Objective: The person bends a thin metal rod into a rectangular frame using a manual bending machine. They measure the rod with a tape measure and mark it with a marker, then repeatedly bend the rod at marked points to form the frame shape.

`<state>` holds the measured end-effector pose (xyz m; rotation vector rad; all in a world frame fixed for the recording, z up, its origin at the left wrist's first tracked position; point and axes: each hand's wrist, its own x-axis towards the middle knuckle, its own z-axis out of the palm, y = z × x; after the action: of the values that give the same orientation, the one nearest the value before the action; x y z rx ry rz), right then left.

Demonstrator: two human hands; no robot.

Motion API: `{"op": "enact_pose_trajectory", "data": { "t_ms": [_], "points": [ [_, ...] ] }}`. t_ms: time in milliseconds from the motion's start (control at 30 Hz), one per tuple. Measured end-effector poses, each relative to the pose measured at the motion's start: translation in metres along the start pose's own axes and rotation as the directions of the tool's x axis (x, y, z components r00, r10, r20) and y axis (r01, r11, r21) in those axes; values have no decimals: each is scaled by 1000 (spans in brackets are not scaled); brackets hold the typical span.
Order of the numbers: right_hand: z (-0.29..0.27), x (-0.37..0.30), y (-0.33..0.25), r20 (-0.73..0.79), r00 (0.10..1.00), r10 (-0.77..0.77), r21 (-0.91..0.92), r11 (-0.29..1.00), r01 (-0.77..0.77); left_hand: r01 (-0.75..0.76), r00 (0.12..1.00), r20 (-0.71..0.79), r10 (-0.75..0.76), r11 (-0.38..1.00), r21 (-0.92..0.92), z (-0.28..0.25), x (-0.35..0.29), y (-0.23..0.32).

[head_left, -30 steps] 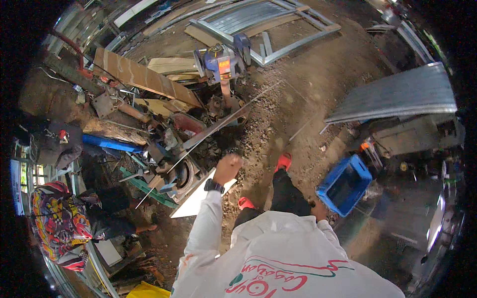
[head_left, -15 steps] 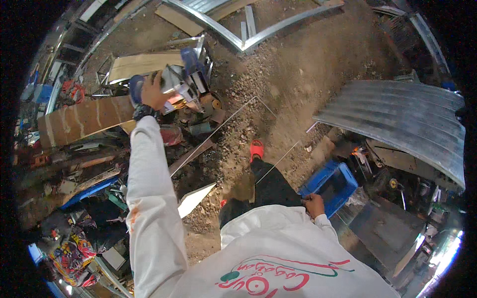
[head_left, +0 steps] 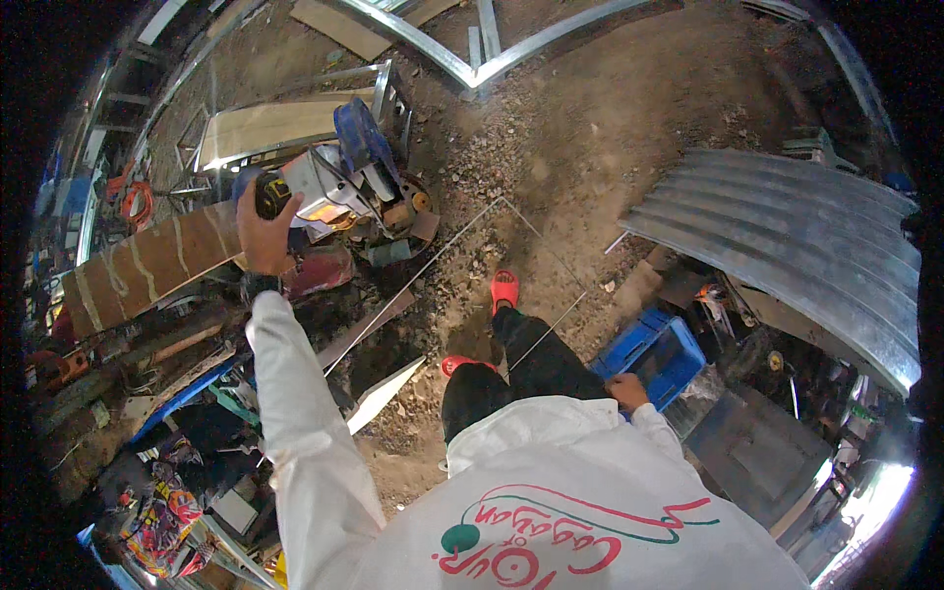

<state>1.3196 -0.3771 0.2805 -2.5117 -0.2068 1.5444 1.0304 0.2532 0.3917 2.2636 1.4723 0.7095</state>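
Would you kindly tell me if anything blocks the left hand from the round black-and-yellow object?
Nothing visible does: the left hand is at the black-and-yellow object, with no gap showing between them.

Black-and-yellow tape measure (head_left: 270, 196), compact, rounded case, in the left grip (head_left: 264, 236), just beside the bench grinder (head_left: 321, 187)

Legible: red lettering (head_left: 597, 554) in large, loose script with a small word between, upside down in this view, on the front of the white shirt (head_left: 644, 501); red and green swoosh lines and a green dot (head_left: 459, 538) adjoin it. Marks on the black-and-yellow tape measure (head_left: 271, 195) and the machine's orange-yellow label (head_left: 324, 210): too small to read.
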Motion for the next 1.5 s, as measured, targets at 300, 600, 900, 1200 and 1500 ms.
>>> {"op": "enact_pose_trajectory", "data": {
  "t_ms": [300, 600, 900, 1200, 1500],
  "points": [
    [-55, -136, -61, -197, 849, -491, 183, 832, 524, 445, 893, 349, -284, 441, -779, -37, -242, 9],
    [86, -206, -269, 145, 734, -664, 723, 577, 379, 403, 911, 413, -13, 247, -881, -89, -382, 52],
    [176, -199, -299, 549, 271, -791, 187, 432, 882, 356, 915, 403, -13, 496, -792, -135, -394, 27],
    [130, -114, -326, 683, 555, -474, 245, 865, 437, 582, 694, 720, -1, 590, -560, -62, -325, 28],
    [-24, 135, -337, 18, 937, -350, 248, 909, 335, 450, 653, 719, -238, 885, -117, -13, -291, -108]
  ]
}}
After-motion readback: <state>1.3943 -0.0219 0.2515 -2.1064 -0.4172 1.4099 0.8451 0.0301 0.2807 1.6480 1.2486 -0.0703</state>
